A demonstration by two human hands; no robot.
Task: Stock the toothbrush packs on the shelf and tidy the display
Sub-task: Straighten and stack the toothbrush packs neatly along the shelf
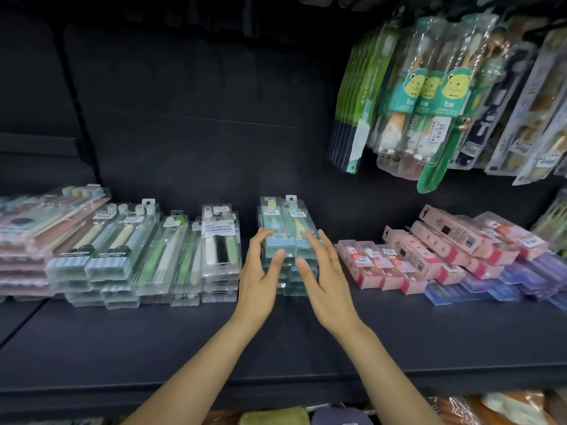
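Both hands are spread open, fingers mostly straight: left hand (260, 273) against the left side of the blue toothbrush packs (287, 237), right hand (322, 276) on the right. Nothing gripped. The stack sits mid-shelf (306, 342), between the clear packs (219, 253) and the pink boxes (408, 259).

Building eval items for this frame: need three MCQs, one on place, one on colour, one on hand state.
1. The stack between the two hands stands:
A. right of the SOFT TOOTHBRUSH pack
B. on a hook
C. on the floor

2. The boxes right of that stack are:
A. black
B. pink
C. orange

3. The hands are:
A. fists
B. open at the stack
C. holding a basket

Key: A, the blue-green stack lies right of the SOFT TOOTHBRUSH pack; B, the pink boxes; B, left hand and right hand have straight fingers flanking it.
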